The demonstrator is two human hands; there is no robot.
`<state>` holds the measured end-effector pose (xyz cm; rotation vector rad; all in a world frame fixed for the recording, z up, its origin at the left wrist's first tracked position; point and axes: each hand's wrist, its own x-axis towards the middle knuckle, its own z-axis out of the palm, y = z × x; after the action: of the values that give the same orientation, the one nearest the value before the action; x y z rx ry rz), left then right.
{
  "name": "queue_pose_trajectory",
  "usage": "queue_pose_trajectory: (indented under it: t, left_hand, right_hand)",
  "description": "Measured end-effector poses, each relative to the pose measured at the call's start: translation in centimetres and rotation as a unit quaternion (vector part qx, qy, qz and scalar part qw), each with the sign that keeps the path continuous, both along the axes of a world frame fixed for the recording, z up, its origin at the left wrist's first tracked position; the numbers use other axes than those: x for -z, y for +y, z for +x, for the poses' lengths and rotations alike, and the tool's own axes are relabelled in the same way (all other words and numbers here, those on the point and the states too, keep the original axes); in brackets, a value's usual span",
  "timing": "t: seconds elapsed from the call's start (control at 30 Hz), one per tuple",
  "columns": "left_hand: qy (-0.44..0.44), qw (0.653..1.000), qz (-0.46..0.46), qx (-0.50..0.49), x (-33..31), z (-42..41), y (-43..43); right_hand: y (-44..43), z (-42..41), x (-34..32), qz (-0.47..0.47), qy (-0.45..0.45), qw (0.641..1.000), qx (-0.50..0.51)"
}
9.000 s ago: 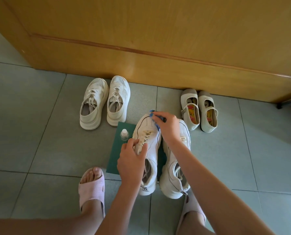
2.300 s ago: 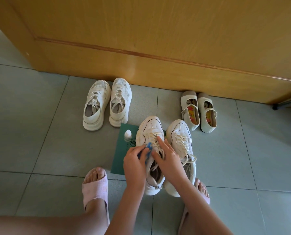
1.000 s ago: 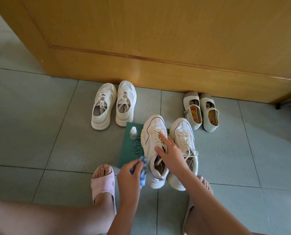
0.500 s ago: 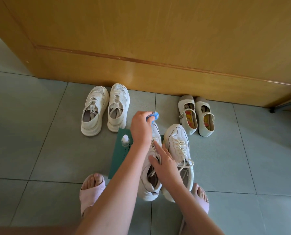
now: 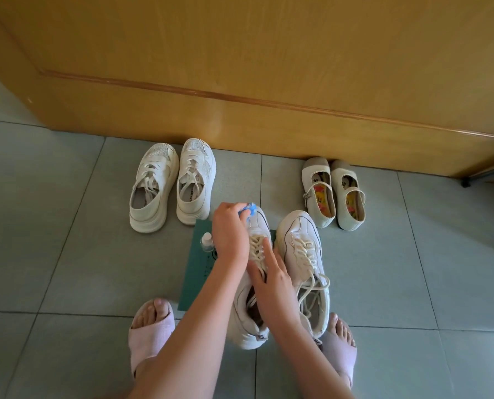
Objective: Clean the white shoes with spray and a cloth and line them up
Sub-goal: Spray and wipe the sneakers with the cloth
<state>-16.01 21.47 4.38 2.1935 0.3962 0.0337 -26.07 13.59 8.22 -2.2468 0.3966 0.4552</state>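
Risk one: knocking over spray bottle (image 5: 206,243), upright on green mat (image 5: 196,280) just beside left forearm, with any sideways swipe. Risk two: snagging loose laces (image 5: 312,286) of second sneaker (image 5: 300,243), trailing toward heel close to right wrist. Possibly smearing instead of cleaning, given so small a wad of cloth.

Left hand (image 5: 230,234) stretched forward over wiped sneaker (image 5: 259,224), fingers curled round blue cloth (image 5: 249,209), pressing it at toe cap. Right hand (image 5: 271,283) flat, fingers straight, pressing on laces and tongue of same sneaker to steady it, gripping nothing.

Both sneakers side by side, toes toward wooden panel (image 5: 268,82). Two more white pairs parked along panel: laced pair (image 5: 194,182) on left, strap pair (image 5: 320,194) on right.
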Motion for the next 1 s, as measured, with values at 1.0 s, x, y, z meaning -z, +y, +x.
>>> queue_pose_trajectory:
  t: [1.0]
  left_hand:
    - [-0.011, 0.999, 0.034, -0.004, -1.4, 0.1, -1.4]
  right_hand:
    - [-0.8, 0.1, 0.7, 0.049, -0.016, 0.999, -0.001]
